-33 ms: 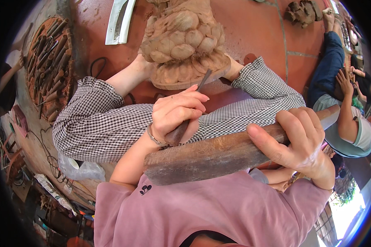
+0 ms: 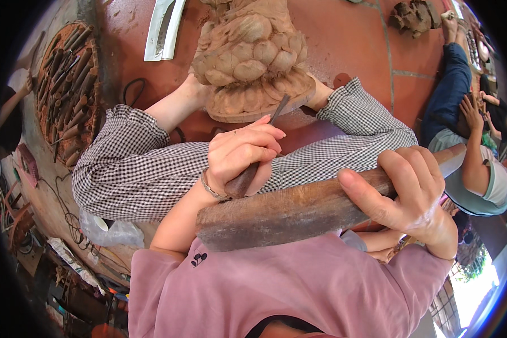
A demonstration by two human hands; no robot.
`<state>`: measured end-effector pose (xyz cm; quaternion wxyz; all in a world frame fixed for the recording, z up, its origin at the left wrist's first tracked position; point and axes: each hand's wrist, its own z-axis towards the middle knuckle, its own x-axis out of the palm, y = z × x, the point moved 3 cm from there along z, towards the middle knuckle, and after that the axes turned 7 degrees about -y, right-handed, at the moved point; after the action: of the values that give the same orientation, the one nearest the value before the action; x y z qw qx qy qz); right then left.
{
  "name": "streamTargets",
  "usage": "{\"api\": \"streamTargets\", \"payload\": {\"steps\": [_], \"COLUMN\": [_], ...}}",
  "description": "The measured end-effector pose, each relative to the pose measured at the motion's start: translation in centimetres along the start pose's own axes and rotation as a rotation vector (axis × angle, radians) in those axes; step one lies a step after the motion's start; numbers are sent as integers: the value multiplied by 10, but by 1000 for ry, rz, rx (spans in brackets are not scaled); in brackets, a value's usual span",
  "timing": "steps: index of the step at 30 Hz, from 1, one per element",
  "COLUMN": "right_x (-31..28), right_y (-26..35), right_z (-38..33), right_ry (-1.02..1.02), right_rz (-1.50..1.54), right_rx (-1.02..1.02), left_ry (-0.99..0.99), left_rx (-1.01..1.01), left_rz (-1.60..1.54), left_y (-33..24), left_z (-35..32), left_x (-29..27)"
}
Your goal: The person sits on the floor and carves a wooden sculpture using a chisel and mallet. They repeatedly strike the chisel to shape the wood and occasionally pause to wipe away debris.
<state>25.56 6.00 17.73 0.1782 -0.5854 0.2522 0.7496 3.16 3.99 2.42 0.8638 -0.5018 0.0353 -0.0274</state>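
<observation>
My left hand (image 2: 243, 153) is closed round a carving chisel (image 2: 279, 109). The chisel's wooden handle sticks out below my fingers, and its narrow metal blade points up to the carved base. In my right hand (image 2: 410, 191) is a long, flat wooden mallet (image 2: 281, 218), gripped toward its right end. Its broad left end lies across in front of my chest, close to the chisel handle. A brown wood carving (image 2: 253, 59) with rounded, overlapping lobes and a petalled base stands between my feet. The blade tip overlaps the base edge; whether they touch I cannot tell.
A round tray (image 2: 41, 107) at the left holds many wooden-handled tools. Beyond it a white-edged strip (image 2: 164, 31) lies on the red tiled floor. A rough wood piece (image 2: 414, 18) is at the far right, near another person (image 2: 462, 107). A plastic bag (image 2: 115, 231) lies beside my knee.
</observation>
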Motion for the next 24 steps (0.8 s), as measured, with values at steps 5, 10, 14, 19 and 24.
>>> {"api": "streamTargets", "payload": {"steps": [5,10,14,19,24], "right_x": [8,8,4,4,5], "right_y": [-6,-1,9,8,10], "right_z": [-3,3,5,0,0], "right_ry": [-89,-103,-30,-51,-66], "right_rz": [6,-103,-156,-63,-141], "right_rx": [-91,-85,-48,-65,-40], "left_ry": [29,25,53,-4,-28], "left_rx": [-38,-59,-48,-10,14], "left_rz": [-41,-35,-22,8,15], "left_y": [7,9,6,6,9], "left_z": [4,2,-1,-5,-8], "left_x": [-5,-1,0,4,7]}}
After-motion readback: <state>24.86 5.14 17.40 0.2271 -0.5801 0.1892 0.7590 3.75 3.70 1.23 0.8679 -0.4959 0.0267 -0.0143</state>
